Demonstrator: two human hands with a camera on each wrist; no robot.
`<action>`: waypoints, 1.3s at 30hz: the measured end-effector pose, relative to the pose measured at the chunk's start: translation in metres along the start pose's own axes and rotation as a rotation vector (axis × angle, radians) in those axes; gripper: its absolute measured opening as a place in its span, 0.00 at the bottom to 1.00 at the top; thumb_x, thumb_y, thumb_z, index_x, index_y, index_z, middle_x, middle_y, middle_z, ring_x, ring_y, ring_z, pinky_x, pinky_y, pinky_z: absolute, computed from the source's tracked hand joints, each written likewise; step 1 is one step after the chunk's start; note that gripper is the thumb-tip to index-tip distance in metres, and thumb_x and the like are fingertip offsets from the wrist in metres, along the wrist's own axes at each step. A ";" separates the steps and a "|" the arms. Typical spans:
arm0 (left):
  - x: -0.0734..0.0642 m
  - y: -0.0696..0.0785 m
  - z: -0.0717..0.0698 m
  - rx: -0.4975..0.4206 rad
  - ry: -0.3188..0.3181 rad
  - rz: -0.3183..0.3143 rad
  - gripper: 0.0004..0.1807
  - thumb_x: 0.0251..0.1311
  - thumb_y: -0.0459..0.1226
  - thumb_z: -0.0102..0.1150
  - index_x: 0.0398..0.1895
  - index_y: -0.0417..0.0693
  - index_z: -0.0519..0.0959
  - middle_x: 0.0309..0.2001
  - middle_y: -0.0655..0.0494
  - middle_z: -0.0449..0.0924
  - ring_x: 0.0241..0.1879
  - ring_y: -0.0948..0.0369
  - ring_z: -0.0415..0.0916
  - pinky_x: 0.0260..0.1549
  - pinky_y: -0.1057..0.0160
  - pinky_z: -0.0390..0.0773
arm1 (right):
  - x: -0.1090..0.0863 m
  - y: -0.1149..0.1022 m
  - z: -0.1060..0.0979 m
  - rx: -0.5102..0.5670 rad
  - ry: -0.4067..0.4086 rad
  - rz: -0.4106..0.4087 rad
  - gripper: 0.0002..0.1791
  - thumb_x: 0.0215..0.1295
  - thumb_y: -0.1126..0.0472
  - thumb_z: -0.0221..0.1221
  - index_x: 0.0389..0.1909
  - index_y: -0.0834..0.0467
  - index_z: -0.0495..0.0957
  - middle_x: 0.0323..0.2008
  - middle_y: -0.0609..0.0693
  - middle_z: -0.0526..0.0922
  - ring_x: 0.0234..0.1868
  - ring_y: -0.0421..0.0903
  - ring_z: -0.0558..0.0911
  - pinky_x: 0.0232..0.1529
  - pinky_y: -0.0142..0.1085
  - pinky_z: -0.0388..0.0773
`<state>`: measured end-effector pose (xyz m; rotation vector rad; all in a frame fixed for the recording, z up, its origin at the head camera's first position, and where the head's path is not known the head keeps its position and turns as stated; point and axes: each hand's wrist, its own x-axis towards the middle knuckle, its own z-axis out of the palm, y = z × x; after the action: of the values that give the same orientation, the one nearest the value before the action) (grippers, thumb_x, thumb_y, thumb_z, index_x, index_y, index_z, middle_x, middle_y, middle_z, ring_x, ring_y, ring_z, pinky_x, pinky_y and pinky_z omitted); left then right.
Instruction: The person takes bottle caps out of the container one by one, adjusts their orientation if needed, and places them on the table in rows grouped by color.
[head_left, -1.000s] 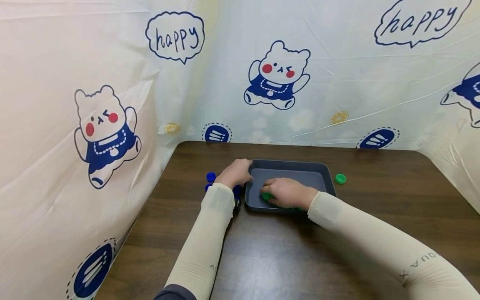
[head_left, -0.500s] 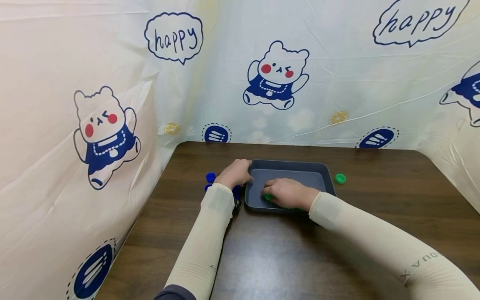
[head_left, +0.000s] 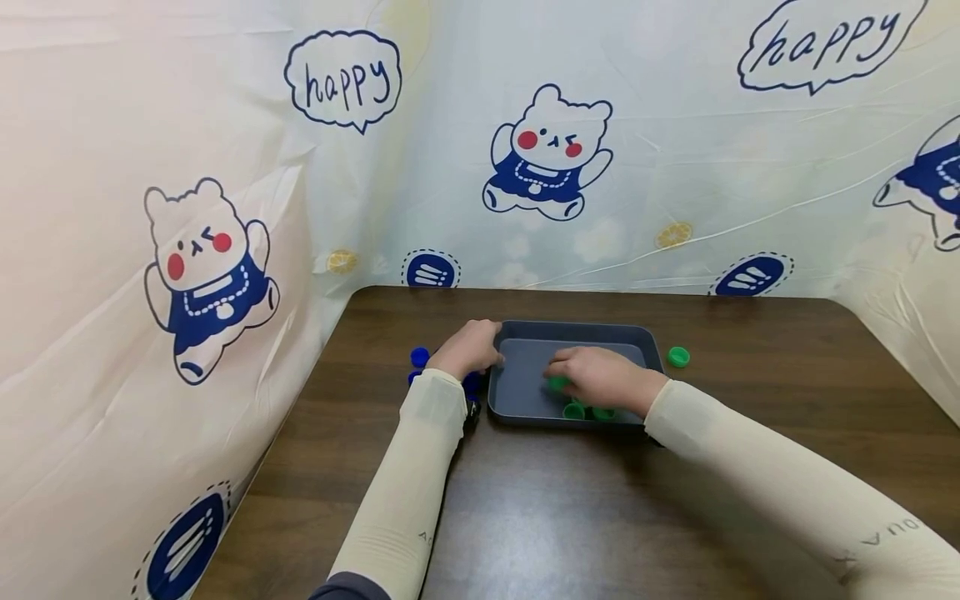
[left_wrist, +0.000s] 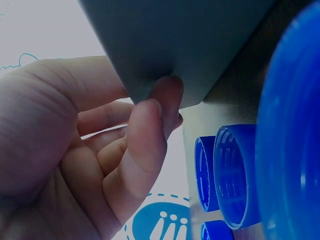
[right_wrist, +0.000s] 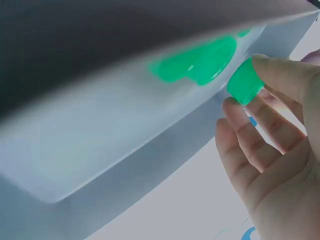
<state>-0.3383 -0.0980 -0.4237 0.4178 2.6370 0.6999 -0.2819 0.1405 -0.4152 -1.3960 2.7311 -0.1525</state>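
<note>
My left hand point(head_left: 469, 348) grips the left rim of a dark grey tray point(head_left: 573, 330), thumb on one side of the wall and fingers on the other in the left wrist view. Over the tray, my right hand point(head_left: 600, 377) pinches a green bottle cap point(right_wrist: 245, 82) between thumb and fingers. Other green bottle caps point(head_left: 574, 410) lie inside near the tray's front wall, partly hidden by that hand. Blue bottle caps point(left_wrist: 236, 177) stand beside the tray's left side, close under my left hand.
One green bottle cap point(head_left: 678, 357) rests on the brown wooden table point(head_left: 570, 508) right of the tray. A blue bottle cap point(head_left: 420, 357) sits left of my left hand. A printed cloth point(head_left: 450, 150) hangs behind the table.
My right hand has moved right and slightly back over the tray with the green bottle cap. More green caps show near the front wall. The left hand keeps its grip on the rim.
</note>
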 end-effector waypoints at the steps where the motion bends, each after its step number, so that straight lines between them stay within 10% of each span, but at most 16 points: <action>1: 0.000 0.000 0.001 0.000 0.000 0.000 0.38 0.63 0.35 0.63 0.74 0.43 0.58 0.63 0.44 0.70 0.22 0.58 0.79 0.24 0.62 0.78 | -0.002 0.002 -0.001 0.004 0.002 0.010 0.18 0.64 0.61 0.64 0.55 0.58 0.81 0.52 0.51 0.80 0.52 0.48 0.80 0.50 0.41 0.78; 39: 0.000 -0.001 0.001 -0.007 0.010 -0.001 0.38 0.63 0.35 0.63 0.75 0.44 0.58 0.66 0.45 0.68 0.23 0.57 0.79 0.26 0.62 0.79 | -0.085 0.073 -0.034 0.000 0.124 0.359 0.20 0.62 0.65 0.65 0.55 0.61 0.80 0.53 0.57 0.78 0.51 0.56 0.80 0.49 0.53 0.77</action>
<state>-0.3381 -0.0983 -0.4256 0.4125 2.6428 0.7128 -0.2939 0.2539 -0.3887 -0.8999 3.0253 -0.2230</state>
